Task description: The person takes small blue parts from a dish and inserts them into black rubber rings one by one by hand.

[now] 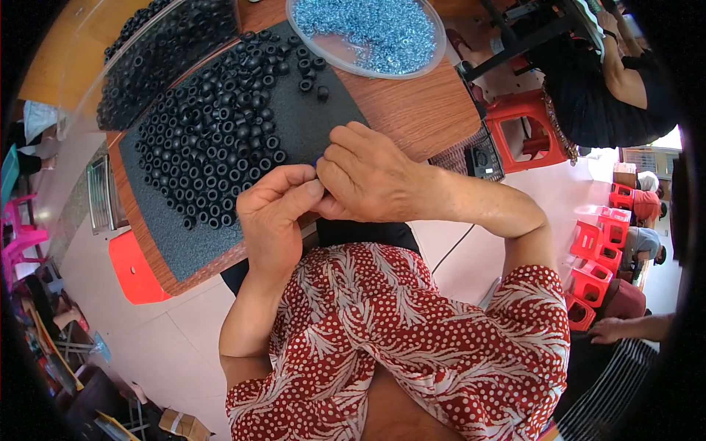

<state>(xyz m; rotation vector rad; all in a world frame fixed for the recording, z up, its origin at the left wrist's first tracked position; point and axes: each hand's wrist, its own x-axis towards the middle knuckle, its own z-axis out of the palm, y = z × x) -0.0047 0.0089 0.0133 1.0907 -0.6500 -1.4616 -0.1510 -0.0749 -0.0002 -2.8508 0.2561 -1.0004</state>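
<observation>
My left hand (273, 209) and my right hand (364, 176) meet fingertip to fingertip at the near edge of a wooden table (419, 110). Both pinch one small part between them; only a bluish speck of it shows, so I cannot tell its kind. Just beyond the hands, several black rubber rings (213, 140) lie spread on a dark foam mat (309, 125). A clear dish (437, 48) of small silvery-blue metal rings (375, 29) sits at the far right of the table.
A clear container (165, 40) of more black rings stands at the far left. An orange stool (136, 268) is beside the table on my left. Red stools (526, 128) and other seated people are on the right.
</observation>
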